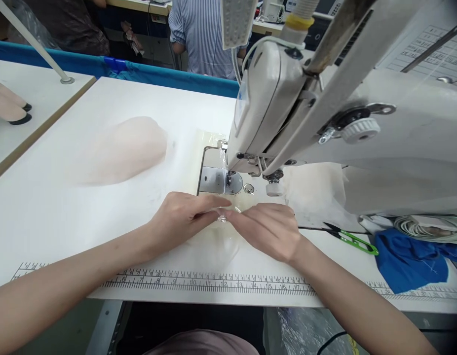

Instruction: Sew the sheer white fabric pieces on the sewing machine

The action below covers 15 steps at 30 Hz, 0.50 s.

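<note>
My left hand [184,217] and my right hand [269,229] meet just in front of the sewing machine's metal needle plate [213,180]. Between their fingertips is a small, clear, shiny strip [221,217], pinched from both sides. Thin, see-through material [223,251] seems to lie on the white table beneath it, its outline hard to make out. The sewing machine head [261,103] stands right behind my hands, with the needle area partly hidden. To the left lies a pale pink, sheer fabric piece [135,150].
Green-handled thread snips [356,242] and a blue cloth [409,261] lie at the right. More pale fabric [317,185] sits under the machine arm. A printed ruler [209,283] runs along the front edge. Beyond the blue fabric border [158,79] is a person in a striped shirt [204,37].
</note>
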Tool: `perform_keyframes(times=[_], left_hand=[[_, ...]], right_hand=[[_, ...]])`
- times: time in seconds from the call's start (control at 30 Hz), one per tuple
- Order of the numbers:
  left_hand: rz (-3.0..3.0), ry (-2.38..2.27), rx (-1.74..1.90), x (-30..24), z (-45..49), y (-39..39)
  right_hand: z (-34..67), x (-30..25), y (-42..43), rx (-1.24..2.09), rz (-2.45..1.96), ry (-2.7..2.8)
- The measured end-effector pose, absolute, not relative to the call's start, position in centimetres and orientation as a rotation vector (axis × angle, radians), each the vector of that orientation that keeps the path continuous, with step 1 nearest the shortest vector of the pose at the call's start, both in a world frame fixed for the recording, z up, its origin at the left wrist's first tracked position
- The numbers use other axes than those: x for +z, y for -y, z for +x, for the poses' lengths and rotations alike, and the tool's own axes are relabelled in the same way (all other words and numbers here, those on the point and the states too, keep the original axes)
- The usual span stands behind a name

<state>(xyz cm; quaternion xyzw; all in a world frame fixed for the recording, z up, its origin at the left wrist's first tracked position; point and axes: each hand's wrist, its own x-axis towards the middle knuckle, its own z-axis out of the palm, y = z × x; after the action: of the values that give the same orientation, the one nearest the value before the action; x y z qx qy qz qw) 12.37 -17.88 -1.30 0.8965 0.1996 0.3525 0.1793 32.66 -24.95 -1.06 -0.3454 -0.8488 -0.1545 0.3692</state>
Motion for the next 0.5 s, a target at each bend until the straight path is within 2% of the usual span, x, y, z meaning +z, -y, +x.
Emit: perform_keyframes(times=[0.07, 0.13, 0.2, 0.27, 0.33, 0.4, 0.5], left_hand=[[2.514, -0.520, 1.014, -1.1, 12.2, 17.9], [2.465, -0.560, 0.924, -0.8, 12.1, 17.9], [2.377, -0.642, 0.703, -0.6, 12.1, 17.8], [2.351, -0.757, 0.497, -0.8, 12.2, 17.7], [2.474, -0.897, 0.434, -1.2, 12.5, 17.6], [2.666, -1.008, 0.496, -1.7, 12.8, 17.7], [2.931, -0.928, 0.698, -2.1, 13.1, 17.9]], right_hand=[[32.9, -0.6, 25.1, -0.566, -0.763, 2.253], [32.9, -0.3, 25.3, -0.564, -0.775, 2.269], [32.7, -0.4, 25.4, -0.333, -0.951, 2.229], [32.4, -0.9, 25.2, 0.043, -1.190, 2.148], [32.1, -1.6, 24.8, 0.332, -1.389, 2.057], [31.9, -2.2, 24.2, 0.412, -1.552, 1.982], [32.0, -2.6, 23.5, 0.383, -1.700, 1.889]])
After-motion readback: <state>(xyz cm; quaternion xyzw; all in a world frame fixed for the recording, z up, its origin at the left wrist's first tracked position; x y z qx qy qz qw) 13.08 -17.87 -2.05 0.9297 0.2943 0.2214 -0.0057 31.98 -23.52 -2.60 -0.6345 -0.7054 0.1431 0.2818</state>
